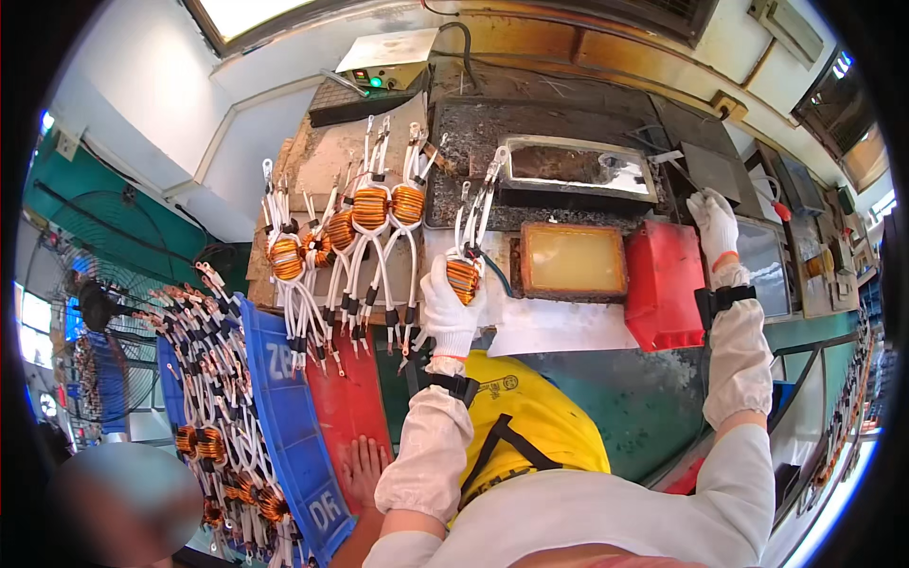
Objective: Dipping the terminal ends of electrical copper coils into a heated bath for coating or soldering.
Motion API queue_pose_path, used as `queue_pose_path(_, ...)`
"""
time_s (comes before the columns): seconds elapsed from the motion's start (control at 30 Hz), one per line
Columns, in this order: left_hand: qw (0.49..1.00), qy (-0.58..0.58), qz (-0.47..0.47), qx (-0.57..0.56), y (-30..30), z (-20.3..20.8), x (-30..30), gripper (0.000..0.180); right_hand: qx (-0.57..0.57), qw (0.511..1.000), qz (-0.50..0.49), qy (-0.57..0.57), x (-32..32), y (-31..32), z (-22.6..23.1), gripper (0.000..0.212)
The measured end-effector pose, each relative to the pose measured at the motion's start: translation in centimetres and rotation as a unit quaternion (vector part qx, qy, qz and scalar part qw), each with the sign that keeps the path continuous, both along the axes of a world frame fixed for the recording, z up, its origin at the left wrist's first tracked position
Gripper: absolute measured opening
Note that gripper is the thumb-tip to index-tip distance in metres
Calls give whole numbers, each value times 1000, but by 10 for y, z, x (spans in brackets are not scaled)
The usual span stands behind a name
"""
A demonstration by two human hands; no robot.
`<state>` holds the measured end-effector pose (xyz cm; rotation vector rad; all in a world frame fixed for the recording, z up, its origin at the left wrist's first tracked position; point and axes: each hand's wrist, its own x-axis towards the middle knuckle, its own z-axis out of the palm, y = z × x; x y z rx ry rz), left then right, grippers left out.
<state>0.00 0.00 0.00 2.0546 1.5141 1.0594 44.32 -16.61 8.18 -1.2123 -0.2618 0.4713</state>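
The gloved left hand (447,312) has its fingers closed around a copper coil (462,281) just left of the yellowish tray (574,259), hiding part of the coil, while the gloved right hand (715,227) is beyond the red box (666,284), fingers partly bent, and I cannot tell whether they grip anything. A co-worker's bare hand (362,470) is cut off from its owner. Large pale letters mark the blue bin (284,417); the yellow cloth's (544,417) small dark print is partly hidden.
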Motion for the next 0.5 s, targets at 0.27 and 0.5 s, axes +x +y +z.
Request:
queue_pose_path(0.27, 999, -18, -9, 28, -1, -4, 3, 79, -76, 990, -63, -101, 2, -9, 13, 21)
queue_pose_path(0.5, 999, -4, -13, 38, 1, -5, 2, 80, -179, 960, -49, -208, 8, 3, 5, 22)
